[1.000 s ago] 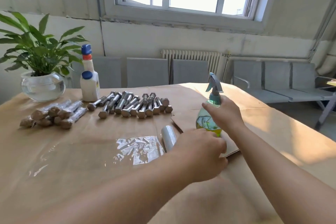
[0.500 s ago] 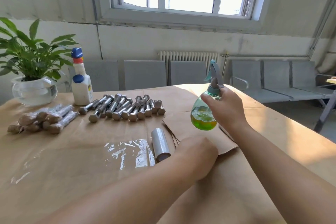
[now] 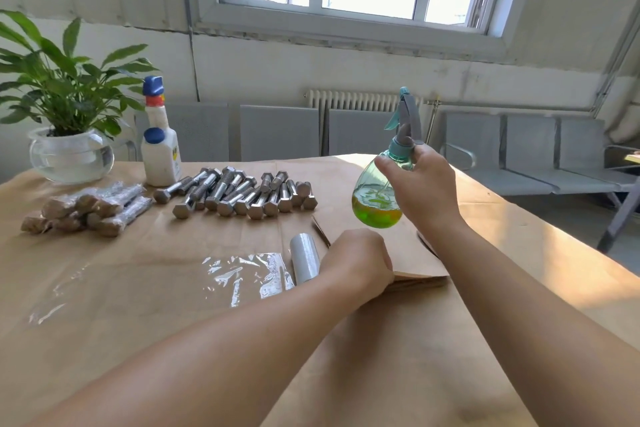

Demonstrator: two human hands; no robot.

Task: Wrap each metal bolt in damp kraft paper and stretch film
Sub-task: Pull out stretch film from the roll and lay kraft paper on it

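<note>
Table, covered in kraft paper, lies under both hands. Stack of kraft sheets: left hand rests on its near-left corner, fingers curled, grip on a sheet not discernible. Right hand grips spray bottle by the neck, held above the stack. Loose bolts lie beyond the left hand; film roll just left of it.
</note>
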